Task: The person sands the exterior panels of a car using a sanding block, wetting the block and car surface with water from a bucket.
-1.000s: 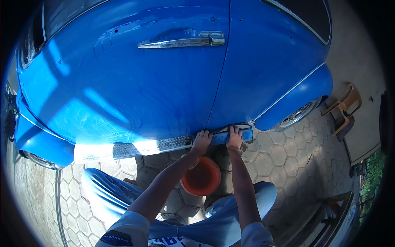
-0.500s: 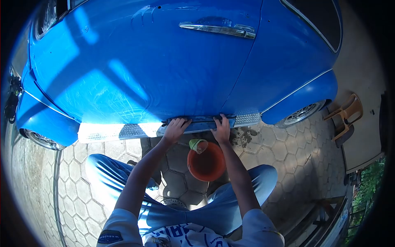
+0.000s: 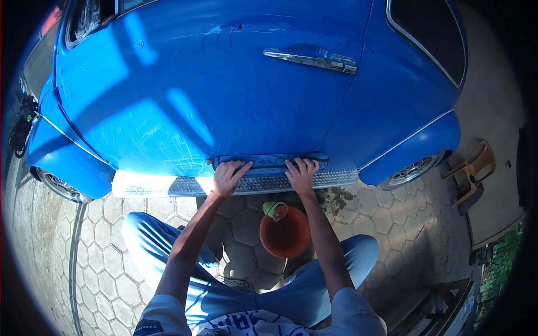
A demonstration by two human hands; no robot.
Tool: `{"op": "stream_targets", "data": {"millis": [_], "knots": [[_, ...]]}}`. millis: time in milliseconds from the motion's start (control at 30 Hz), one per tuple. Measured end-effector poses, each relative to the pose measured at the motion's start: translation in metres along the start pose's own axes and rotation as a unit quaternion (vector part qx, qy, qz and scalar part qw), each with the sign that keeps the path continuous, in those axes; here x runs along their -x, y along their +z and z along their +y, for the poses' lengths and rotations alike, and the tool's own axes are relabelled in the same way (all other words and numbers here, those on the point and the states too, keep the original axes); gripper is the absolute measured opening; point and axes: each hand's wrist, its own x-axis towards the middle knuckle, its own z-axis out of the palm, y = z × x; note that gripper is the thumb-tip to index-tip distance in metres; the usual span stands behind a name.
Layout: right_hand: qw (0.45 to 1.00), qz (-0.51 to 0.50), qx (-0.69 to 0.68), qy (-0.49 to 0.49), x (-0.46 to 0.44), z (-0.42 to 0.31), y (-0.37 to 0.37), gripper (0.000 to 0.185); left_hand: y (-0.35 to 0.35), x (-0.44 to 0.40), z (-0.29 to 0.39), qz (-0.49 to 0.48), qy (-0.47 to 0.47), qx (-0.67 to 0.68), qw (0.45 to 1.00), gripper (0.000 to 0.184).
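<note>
A long blue-grey pad point(image 3: 269, 160) with a dark band along it lies against the lower door of the blue car point(image 3: 241, 106), just above the metal running board point(image 3: 263, 183). My left hand point(image 3: 228, 175) grips the pad near its left end, fingers curled over the top. Closer to the right end, my right hand point(image 3: 301, 172) holds it the same way. Both thumbs point inward along its lower part. The pad's underside is hidden against the door.
An orange bucket point(image 3: 284, 238) stands on the hexagonal pavers between my knees, with a green cup point(image 3: 274, 210) at its rim. A chrome door handle point(image 3: 311, 60) juts from the door. A brown plastic chair point(image 3: 473, 171) stands at the right.
Both hands have shifted the pad from the running board's level up onto the lower door. The whole view has also moved slightly.
</note>
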Motion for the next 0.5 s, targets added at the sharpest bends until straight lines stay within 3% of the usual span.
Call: {"op": "stream_targets", "data": {"millis": [233,367,500], "knots": [[0.964,0.194,0.127,-0.129,-0.159,0.026,-0.052,0.073,-0.105,-0.128,-0.052,0.040,0.104,-0.051,0.992,0.064],[0.961,0.200,0.099,-0.166,-0.275,0.045,-0.103,0.077,-0.164,-0.227,-0.067,0.061,0.121,-0.096,0.986,0.069],[0.952,0.245,0.070,-0.172,-0.277,0.039,-0.101,0.077,-0.176,-0.247,-0.065,0.062,0.094,-0.033,0.993,0.071]]}}
